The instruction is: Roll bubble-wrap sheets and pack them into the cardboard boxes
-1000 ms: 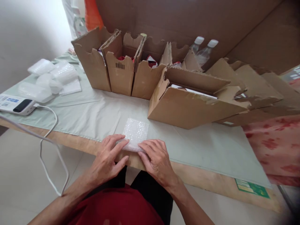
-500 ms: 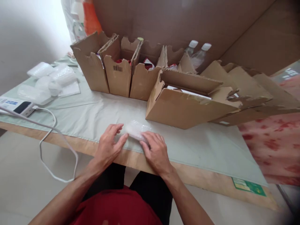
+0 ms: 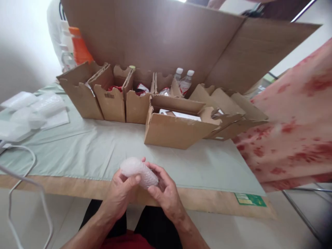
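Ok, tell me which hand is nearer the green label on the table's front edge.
Right. The right hand is left of the green label, holding the right end of the bubble-wrap bundle; the left hand is farther left, at the other end.

A table (image 3: 72, 187) with a pale green cloth (image 3: 114, 145)
On the cloth stand several cardboard boxes (image 3: 168, 131), and at the left lie pieces of bubble wrap (image 3: 49, 104).

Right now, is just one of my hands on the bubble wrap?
No, the left hand and right hand both hold the bubble wrap.
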Demonstrator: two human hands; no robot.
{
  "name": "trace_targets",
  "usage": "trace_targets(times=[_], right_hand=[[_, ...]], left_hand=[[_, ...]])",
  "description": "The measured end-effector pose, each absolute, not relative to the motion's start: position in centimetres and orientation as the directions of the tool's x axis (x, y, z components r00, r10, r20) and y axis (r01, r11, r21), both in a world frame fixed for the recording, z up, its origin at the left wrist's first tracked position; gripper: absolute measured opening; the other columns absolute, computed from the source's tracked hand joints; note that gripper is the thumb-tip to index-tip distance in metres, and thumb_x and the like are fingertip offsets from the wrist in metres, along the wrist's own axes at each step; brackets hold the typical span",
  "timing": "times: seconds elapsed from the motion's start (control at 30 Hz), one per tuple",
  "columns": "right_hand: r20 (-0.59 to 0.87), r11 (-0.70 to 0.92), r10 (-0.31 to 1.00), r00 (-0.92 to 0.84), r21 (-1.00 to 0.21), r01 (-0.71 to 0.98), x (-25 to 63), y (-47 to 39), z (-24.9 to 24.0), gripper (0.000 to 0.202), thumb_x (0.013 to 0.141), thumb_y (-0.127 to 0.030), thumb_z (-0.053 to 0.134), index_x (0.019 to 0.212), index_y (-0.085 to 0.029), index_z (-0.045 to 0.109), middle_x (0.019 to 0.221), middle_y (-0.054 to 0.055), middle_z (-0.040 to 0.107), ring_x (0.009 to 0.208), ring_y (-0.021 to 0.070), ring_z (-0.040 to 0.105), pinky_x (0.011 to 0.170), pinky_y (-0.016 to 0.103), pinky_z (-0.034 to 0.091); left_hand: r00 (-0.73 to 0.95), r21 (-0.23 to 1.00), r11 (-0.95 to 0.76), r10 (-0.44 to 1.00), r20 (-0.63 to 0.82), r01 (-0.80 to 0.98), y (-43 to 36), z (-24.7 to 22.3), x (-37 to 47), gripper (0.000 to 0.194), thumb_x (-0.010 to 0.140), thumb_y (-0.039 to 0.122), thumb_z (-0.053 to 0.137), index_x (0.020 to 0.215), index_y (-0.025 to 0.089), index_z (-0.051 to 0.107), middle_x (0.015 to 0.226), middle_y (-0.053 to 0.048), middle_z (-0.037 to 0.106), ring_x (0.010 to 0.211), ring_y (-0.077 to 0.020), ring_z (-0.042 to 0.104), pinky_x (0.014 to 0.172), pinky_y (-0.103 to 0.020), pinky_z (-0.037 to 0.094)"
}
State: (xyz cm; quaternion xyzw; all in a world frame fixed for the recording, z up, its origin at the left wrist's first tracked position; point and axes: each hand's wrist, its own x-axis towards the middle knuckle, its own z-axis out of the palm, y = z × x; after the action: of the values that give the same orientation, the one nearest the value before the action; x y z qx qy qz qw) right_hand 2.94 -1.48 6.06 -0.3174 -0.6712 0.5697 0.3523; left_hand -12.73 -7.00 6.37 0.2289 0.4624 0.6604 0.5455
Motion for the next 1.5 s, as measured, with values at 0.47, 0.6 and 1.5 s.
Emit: trace_targets(times=[0.47, 0.6, 1.5], right_hand=[[0.239, 0.265, 0.943, -0.232, -0.961, 0.084, 14.7, 6.4, 13.8, 0.029, 0.09, -0.044, 0.074, 0.111, -0.025, 0.075, 0.088, 0.004, 0.074, 0.073, 0.0167, 0.067, 0.064, 0.024, 0.055], [0.411, 0.414, 0.909, -0.071, -0.87, 0.267, 16.8, 9.5, 18.5, 0.032, 0.087, -0.05, 0.076, 0.108, -0.026, 0.076, 0.09, 0.003, 0.075, 0.075, 0.0182, 0.067, 0.065, 0.027, 0.057], [-0.505, 0.574, 0.657, -0.561, -0.148, 0.805, -8.5, 19.8, 27.3, 0.018, 0.092, -0.018, 0.056, 0.087, -0.012, 0.073, 0.054, 0.0, 0.062, 0.047, 0.0124, 0.057, 0.046, 0.022, 0.044]], left_hand=[[-0.149, 0.476, -0.407, 0.618, 0.772, 0.78, 4.4, 15.4, -13.7, 0.053, 0.094, 0.026, 0.063, 0.145, 0.025, 0.048, 0.15, -0.012, 0.056, 0.149, -0.0318, 0.042, 0.121, -0.058, 0.036], [-0.115, 0.403, -0.347, 0.621, 0.775, 0.847, 7.4, 16.1, -14.0, 0.041, 0.091, 0.025, 0.063, 0.132, 0.022, 0.058, 0.144, -0.013, 0.059, 0.146, -0.0352, 0.044, 0.119, -0.061, 0.036], [-0.385, 0.752, -0.409, 0.673, 0.632, 0.517, 7.4, 11.2, -12.5, 0.015, 0.09, 0.013, 0.06, 0.102, 0.02, 0.065, 0.148, -0.021, 0.057, 0.14, -0.0282, 0.055, 0.111, -0.05, 0.048]])
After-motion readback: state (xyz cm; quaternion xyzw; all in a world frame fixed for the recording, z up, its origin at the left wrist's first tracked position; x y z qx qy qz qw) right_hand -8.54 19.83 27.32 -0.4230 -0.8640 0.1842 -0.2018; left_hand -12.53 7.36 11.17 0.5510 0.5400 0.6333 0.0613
